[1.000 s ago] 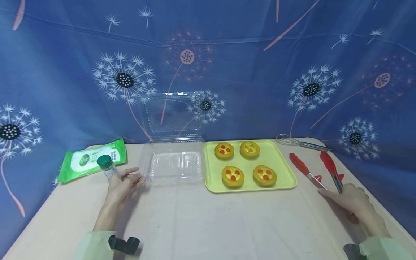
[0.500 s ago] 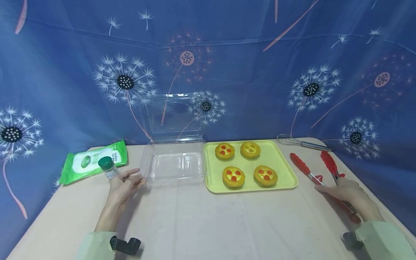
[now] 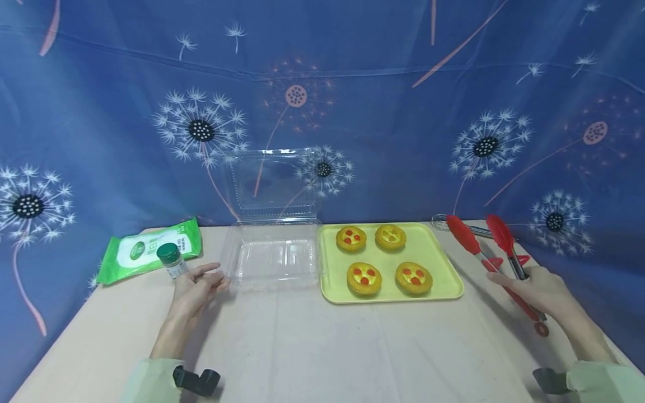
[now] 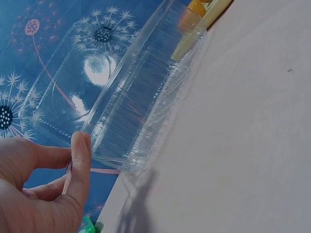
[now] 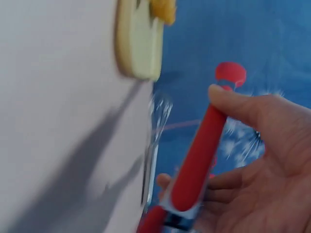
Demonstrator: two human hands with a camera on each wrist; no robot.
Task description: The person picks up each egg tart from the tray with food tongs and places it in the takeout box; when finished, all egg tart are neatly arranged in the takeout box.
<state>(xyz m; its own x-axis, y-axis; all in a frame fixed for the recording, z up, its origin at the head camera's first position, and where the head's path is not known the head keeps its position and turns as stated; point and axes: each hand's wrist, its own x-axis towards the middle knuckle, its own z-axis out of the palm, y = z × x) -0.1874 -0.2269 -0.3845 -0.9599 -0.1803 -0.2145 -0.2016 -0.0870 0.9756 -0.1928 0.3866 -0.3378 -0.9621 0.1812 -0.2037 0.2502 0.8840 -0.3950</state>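
The right hand (image 3: 541,292) grips the red tongs (image 3: 517,268) around their handles, 2 spread tips (image 3: 462,235) pointing away; the left hand (image 3: 197,288) (pinching or not, I cannot tell) meets the clear container (image 3: 274,258)'s near-left corner.

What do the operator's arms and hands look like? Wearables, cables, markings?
Left hand and right hand: bare, no gloves. Left sleeve and right sleeve: plain pale green, ending near the wrists. Left camera unit and right camera unit: small, black, blocky, one by each cuff. No cables or markings visible.
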